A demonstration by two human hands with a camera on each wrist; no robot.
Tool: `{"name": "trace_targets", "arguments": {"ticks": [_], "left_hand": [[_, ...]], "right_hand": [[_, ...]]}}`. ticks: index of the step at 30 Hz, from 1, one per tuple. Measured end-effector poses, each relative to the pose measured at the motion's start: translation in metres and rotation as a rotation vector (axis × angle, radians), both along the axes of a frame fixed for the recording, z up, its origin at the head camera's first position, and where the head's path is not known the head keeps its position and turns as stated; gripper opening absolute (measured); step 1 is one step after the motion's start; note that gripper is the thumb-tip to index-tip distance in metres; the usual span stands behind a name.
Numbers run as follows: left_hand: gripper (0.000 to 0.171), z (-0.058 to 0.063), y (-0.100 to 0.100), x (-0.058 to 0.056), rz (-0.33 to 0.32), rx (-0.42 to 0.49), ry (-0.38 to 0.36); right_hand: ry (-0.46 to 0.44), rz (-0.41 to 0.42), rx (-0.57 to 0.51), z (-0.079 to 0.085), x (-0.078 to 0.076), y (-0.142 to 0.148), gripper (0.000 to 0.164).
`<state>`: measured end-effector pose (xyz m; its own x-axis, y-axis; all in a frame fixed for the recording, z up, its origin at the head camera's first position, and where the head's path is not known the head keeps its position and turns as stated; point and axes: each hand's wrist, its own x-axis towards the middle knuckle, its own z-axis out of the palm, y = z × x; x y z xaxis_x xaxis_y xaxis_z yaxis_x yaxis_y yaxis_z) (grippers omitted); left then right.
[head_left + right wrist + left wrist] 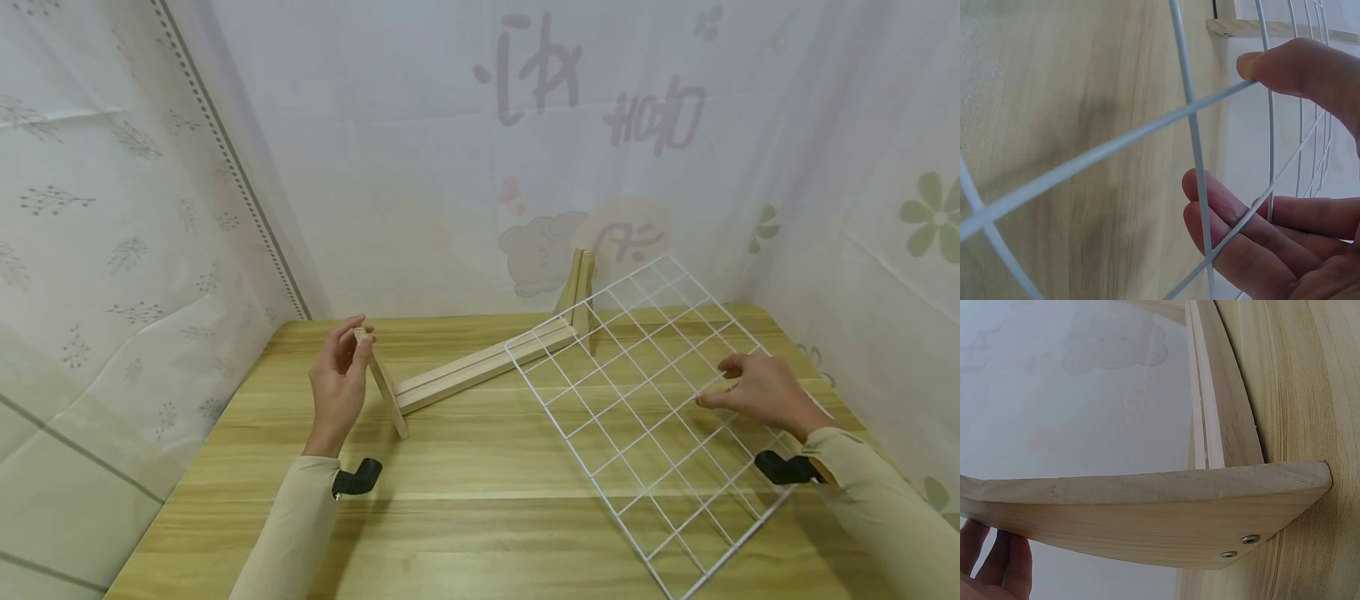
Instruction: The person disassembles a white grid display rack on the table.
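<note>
My left hand (337, 396) pinches the top of a wooden end piece (384, 385) between thumb and fingers. That piece stands tilted at the near end of a wooden stand, whose long crossbar (483, 367) runs back to a second upright (585, 287). The left wrist view shows two metal screws (1250, 539) in the end piece. To the right, my right hand (768, 396) holds a white wire grid panel (591, 476), which slants over the table. In the right wrist view the thumb (1297, 65) lies against one wire, with the fingers reaching behind others.
Both objects are over a wood-grain table (465, 542). Patterned white curtains (390, 167) hang close behind it and on both sides. The grid overlaps the stand's far end in the head view. Each wrist carries a black camera mount (358, 477).
</note>
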<state>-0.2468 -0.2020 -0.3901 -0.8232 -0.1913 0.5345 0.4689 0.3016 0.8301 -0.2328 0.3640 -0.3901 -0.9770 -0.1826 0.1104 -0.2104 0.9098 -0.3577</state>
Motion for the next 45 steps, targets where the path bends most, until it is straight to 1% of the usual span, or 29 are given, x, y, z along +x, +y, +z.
{"name": "trace_targets", "arguments": {"ticks": [8,16,22,31,41,45], "left_hand": [[0.034,-0.001,-0.001,-0.001,-0.005,0.011,0.003],[0.034,-0.001,-0.001,-0.001,-0.011,0.014,0.011],[0.034,-0.002,-0.001,-0.001,-0.014,0.008,0.015],[0.034,0.0,0.0,0.001,-0.023,0.016,0.014],[0.034,0.002,0.001,0.002,-0.021,0.009,0.007],[0.035,0.001,0.001,0.002,-0.014,0.008,0.006]], "right_hand": [[-0.003,0.005,0.007,-0.005,-0.002,0.001,0.077],[-0.039,0.012,0.037,-0.011,0.004,0.003,0.072],[-0.028,0.024,0.066,-0.014,0.006,0.004,0.065],[-0.051,0.049,0.082,-0.017,0.004,0.008,0.051],[-0.061,0.058,0.092,-0.019,0.005,0.009,0.046],[-0.055,0.077,0.108,-0.021,0.004,0.01,0.046]]}}
